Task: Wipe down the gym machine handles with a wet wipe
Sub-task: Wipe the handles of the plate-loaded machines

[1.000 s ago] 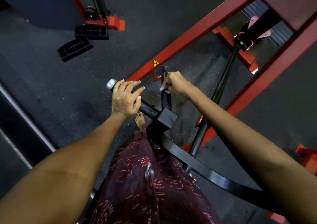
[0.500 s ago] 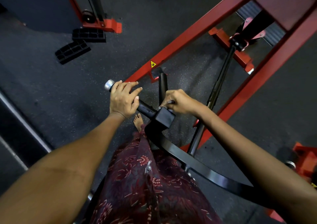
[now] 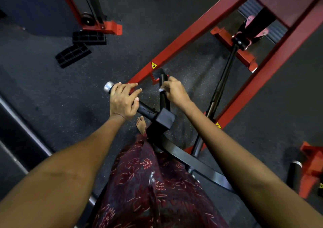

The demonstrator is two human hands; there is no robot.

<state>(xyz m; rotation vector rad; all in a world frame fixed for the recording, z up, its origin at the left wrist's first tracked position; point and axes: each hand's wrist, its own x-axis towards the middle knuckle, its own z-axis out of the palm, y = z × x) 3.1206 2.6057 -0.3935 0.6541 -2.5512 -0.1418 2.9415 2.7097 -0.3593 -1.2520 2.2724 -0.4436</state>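
Head view shows you mid-wipe. Your left hand [image 3: 123, 100] curls over the black side handle with the silver end cap [image 3: 146, 110], which points toward ten o'clock from the black square hub [image 3: 165, 118]. Your right hand [image 3: 175, 91] clenches round the black upright handle [image 3: 164, 88] pointing toward twelve o'clock, pinching the small white wet wipe [image 3: 161, 89] against it near the top. By my reading, the upright handle is being wiped now; whether the side handle is done, you cannot tell from here. At four o'clock a short black grip with a silver collar [image 3: 295, 174] beside red steel looks untouched. No containers are visible, and no wipe packet.
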